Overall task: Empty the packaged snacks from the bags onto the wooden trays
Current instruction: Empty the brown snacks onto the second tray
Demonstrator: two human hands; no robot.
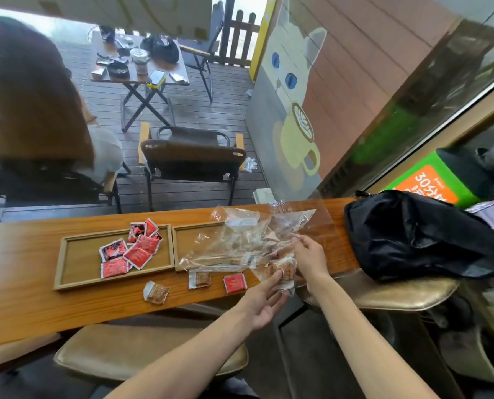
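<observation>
Two wooden trays lie side by side on the counter. The left tray (76, 266) holds several red snack packets (138, 249). A crumpled clear plastic bag (240, 240) covers most of the right tray (191, 234), with brown snack packets inside it. My right hand (307, 256) pinches the bag near its right end. My left hand (264, 300) is palm up at the counter's front edge, its fingers touching a brown packet (283, 270) in the bag's low end. Loose on the counter lie two brown packets (155, 292), (199, 279) and one red packet (234, 283).
A black bag (418, 234) sits on the counter (24, 300) at the right. Padded stools (142, 349) stand below the counter's near edge. Beyond the glass are a seated person (30, 110), a folding chair (192, 156) and a small table (142, 67).
</observation>
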